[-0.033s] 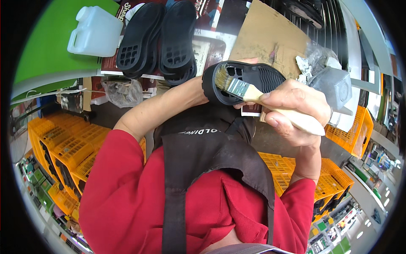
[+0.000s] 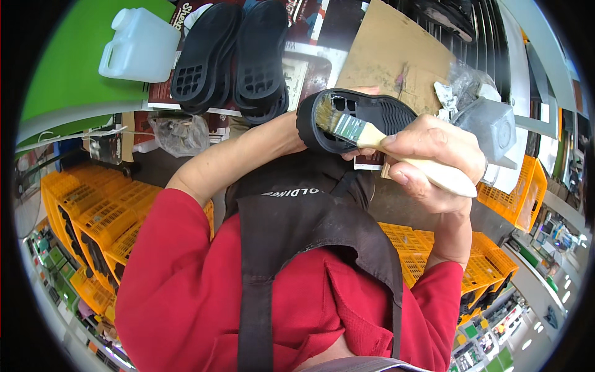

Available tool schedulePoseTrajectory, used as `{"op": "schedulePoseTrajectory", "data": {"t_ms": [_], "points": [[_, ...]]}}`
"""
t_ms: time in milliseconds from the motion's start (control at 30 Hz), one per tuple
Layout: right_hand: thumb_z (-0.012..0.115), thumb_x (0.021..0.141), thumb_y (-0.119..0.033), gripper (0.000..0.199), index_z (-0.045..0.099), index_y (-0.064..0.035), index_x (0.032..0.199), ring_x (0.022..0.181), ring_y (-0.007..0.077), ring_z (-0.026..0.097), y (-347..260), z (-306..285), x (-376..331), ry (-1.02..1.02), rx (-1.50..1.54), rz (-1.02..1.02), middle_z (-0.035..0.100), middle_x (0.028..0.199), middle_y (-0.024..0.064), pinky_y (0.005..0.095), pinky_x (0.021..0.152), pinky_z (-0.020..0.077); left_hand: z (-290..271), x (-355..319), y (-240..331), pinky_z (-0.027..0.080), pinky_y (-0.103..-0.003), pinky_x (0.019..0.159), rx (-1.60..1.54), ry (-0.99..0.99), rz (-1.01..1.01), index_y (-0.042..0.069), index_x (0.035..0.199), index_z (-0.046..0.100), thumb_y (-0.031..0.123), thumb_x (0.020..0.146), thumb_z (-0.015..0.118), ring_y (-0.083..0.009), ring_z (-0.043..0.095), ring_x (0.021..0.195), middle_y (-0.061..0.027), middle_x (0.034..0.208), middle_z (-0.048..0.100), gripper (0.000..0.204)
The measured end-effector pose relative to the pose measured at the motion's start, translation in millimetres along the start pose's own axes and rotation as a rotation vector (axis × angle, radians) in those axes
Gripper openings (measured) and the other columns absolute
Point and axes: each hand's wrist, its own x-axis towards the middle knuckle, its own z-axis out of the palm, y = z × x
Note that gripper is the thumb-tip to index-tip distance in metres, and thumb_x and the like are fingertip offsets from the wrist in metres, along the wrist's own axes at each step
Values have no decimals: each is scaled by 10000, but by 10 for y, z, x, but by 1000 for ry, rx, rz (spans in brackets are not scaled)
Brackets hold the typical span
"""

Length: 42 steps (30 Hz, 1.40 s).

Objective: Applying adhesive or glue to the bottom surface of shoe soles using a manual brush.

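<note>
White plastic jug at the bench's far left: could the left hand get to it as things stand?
Probably not straight away: the left hand is gripping the black shoe sole, and two more soles lie between it and the white jug.

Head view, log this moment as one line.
right hand: holds wooden-handled paintbrush | bristles on black rubber shoe sole | left hand: holds sole, mostly hidden

Single head-worn fisheye view, looking steeply down the wearer's chest at close range, the right hand point(image 2: 434, 155) with brush point(image 2: 353, 129) and the black shoe sole point(image 2: 365, 118) filling the upper centre. Straight edges bent toward the dark circular rim, table point(image 2: 68, 74) at top, yellow crates point(image 2: 93, 217) curving along both sides. No second view here for overlap.
</note>
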Motion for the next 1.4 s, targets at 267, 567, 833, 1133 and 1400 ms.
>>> {"op": "schedulePoseTrajectory", "data": {"t_ms": [267,567,833,1133,1400], "points": [[724,777,-178,254,683,40,900,617,205,612,131,-74,32,-150,34,2,677,771,137,302,560,478,170,32,19,496,-261,406,147,15,-133,22,991,628,475,959,470,-189,616,538,-141,763,652,481],[697,735,-152,279,691,35,942,714,233,613,335,-150,94,-281,224,116,634,792,144,318,654,475,-44,53,-34,442,-251,380,-144,-168,-342,35,1080,595,414,970,471,-203,569,527,-155,724,594,413],[651,819,-39,227,682,22,1035,861,223,638,473,-254,151,-471,414,223,667,904,138,314,780,491,-118,-4,-84,379,-219,378,96,-232,-172,114,1243,514,334,1000,423,-179,511,575,-144,731,531,340],[682,829,-209,282,691,31,975,731,171,535,586,-323,178,-528,459,375,611,841,107,281,643,396,-357,133,-312,369,-233,381,114,-141,-251,78,1172,551,354,978,450,-188,515,525,-160,747,556,352],[651,814,-10,177,702,22,980,908,189,652,537,-589,21,-644,320,518,708,965,114,286,842,503,-63,34,-127,380,-258,374,56,-1,-258,9,1174,555,415,988,403,-227,538,510,-200,750,562,472]]}}
